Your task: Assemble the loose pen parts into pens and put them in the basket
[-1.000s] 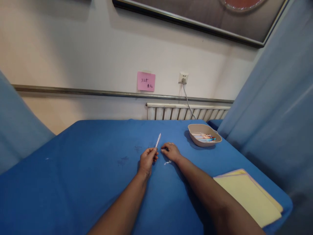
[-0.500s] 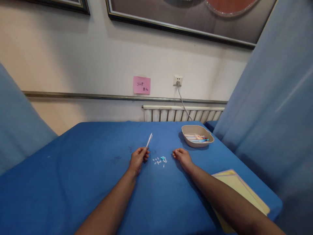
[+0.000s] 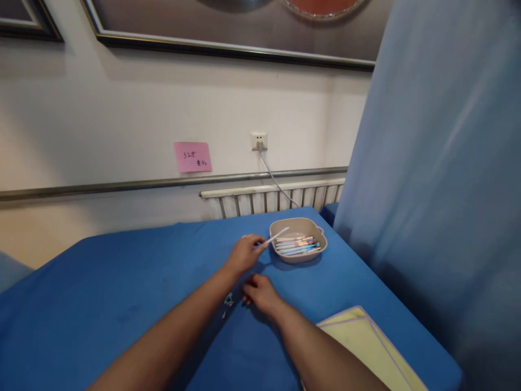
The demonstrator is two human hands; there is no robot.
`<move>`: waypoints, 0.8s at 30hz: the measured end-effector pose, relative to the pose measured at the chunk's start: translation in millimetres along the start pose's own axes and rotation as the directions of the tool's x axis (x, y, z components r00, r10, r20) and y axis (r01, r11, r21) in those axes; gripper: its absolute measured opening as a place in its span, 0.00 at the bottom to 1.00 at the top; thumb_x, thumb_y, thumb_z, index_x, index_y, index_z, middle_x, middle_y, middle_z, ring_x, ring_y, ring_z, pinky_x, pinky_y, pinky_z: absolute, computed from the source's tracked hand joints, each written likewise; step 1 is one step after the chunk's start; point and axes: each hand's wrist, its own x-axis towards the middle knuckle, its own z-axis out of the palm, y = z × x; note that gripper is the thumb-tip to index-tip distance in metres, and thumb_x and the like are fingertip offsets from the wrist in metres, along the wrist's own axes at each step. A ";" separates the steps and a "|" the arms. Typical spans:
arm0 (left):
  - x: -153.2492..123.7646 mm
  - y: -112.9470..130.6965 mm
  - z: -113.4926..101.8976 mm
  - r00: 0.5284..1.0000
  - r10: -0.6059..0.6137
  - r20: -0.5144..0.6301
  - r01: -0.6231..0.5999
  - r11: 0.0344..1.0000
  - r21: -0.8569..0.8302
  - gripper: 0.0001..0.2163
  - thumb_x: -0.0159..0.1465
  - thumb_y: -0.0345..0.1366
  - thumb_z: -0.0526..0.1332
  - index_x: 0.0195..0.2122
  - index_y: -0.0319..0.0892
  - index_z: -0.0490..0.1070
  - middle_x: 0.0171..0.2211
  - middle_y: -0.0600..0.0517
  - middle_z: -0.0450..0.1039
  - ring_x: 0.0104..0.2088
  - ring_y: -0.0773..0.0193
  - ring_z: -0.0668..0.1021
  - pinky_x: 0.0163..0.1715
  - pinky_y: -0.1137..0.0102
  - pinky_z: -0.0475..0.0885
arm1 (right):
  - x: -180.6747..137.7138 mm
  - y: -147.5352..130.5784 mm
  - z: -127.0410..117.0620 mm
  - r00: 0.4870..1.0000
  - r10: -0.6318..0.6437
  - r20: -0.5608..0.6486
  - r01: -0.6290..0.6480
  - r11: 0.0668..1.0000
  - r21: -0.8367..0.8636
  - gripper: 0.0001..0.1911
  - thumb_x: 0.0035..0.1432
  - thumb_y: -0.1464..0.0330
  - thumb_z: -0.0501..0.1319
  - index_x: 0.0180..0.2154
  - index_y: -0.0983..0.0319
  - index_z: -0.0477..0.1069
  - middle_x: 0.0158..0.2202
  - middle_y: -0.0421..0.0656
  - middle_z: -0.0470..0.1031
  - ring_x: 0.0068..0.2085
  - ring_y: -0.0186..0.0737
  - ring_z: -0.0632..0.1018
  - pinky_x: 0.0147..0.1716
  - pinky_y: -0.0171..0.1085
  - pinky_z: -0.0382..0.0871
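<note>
My left hand (image 3: pixel 245 254) is closed around one end of a slim white pen-like stick (image 3: pixel 279 234). The stick's far tip reaches over the near-left part of a beige basin (image 3: pixel 299 259), in which several pen-like sticks (image 3: pixel 296 245) lie side by side, white, blue and brown. Lower down, my right hand (image 3: pixel 260 293) rests at the blue cloth with its fingers curled; whether anything is between them is hidden. Left of it lie small white and light-blue pieces (image 3: pixel 228 300), partly covered by my left forearm.
A folded yellow cloth (image 3: pixel 362 342) with a purple edge lies at the right, under my right forearm. Blue cloth (image 3: pixel 134 271) covers the table. Behind it are a radiator (image 3: pixel 244 201), a rail and a plugged-in cable (image 3: pixel 272 176). A blue curtain (image 3: pixel 427 190) hangs at the right.
My left hand has carried the white stick right, to the basin, passing beyond my right hand. The view has turned right. My right hand stays near the small pieces, fingers curled.
</note>
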 end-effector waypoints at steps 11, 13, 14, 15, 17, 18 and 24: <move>100.7 18.4 82.8 0.960 -0.013 0.280 -0.057 0.969 0.241 0.03 0.47 0.34 0.65 0.23 0.44 0.78 0.26 0.48 0.77 0.33 0.55 0.76 0.36 0.68 0.66 | 4.3 1.3 0.9 0.994 -0.084 0.073 0.096 0.977 -0.188 0.05 0.47 0.69 0.62 0.29 0.60 0.76 0.24 0.38 0.73 0.27 0.37 0.70 0.24 0.33 0.62; 101.9 17.0 84.8 0.957 -0.014 0.290 -0.058 0.969 0.238 0.03 0.46 0.33 0.65 0.23 0.44 0.78 0.26 0.47 0.78 0.33 0.54 0.77 0.35 0.68 0.66 | 4.2 0.3 0.1 0.993 -0.089 0.073 0.102 0.972 -0.213 0.05 0.47 0.70 0.61 0.29 0.61 0.76 0.24 0.38 0.73 0.27 0.36 0.70 0.23 0.33 0.61; 101.3 17.0 84.0 0.958 -0.010 0.288 -0.060 0.971 0.231 0.04 0.46 0.32 0.65 0.25 0.43 0.78 0.27 0.46 0.78 0.34 0.54 0.77 0.36 0.68 0.66 | 3.5 -0.4 -0.5 0.993 -0.087 0.075 0.102 0.971 -0.217 0.05 0.47 0.71 0.61 0.29 0.61 0.75 0.24 0.37 0.73 0.26 0.36 0.69 0.23 0.33 0.61; 99.7 17.4 81.7 0.960 -0.002 0.279 -0.062 0.974 0.219 0.06 0.47 0.32 0.65 0.27 0.43 0.79 0.29 0.46 0.78 0.35 0.54 0.77 0.36 0.68 0.66 | 2.6 -1.3 -1.2 0.994 -0.078 0.079 0.094 0.972 -0.214 0.05 0.47 0.71 0.61 0.29 0.61 0.75 0.24 0.37 0.73 0.26 0.35 0.69 0.23 0.32 0.61; 91.6 18.9 72.2 0.968 0.020 0.249 -0.067 0.981 0.184 0.09 0.50 0.33 0.63 0.33 0.42 0.79 0.34 0.46 0.78 0.37 0.55 0.77 0.38 0.68 0.67 | 0.4 -3.4 -2.8 0.995 -0.025 0.094 0.042 0.982 -0.185 0.04 0.48 0.72 0.59 0.29 0.62 0.73 0.23 0.37 0.72 0.23 0.34 0.69 0.21 0.32 0.61; 84.4 19.3 64.9 0.973 0.031 0.228 -0.069 0.984 0.162 0.10 0.53 0.34 0.61 0.36 0.42 0.78 0.36 0.46 0.78 0.37 0.56 0.77 0.38 0.69 0.67 | -0.7 -4.5 -3.6 0.996 0.013 0.094 0.002 0.987 -0.159 0.04 0.48 0.72 0.59 0.28 0.63 0.72 0.21 0.37 0.70 0.21 0.33 0.68 0.20 0.32 0.61; -15.9 -12.0 -5.8 0.998 -0.046 0.046 0.045 0.999 0.010 0.15 0.60 0.43 0.55 0.41 0.42 0.75 0.40 0.48 0.77 0.39 0.58 0.77 0.40 0.69 0.69 | -4.5 -6.8 -9.9 0.993 0.085 0.082 -0.081 0.996 -0.048 0.07 0.48 0.67 0.59 0.24 0.64 0.66 0.18 0.36 0.68 0.18 0.29 0.67 0.17 0.29 0.60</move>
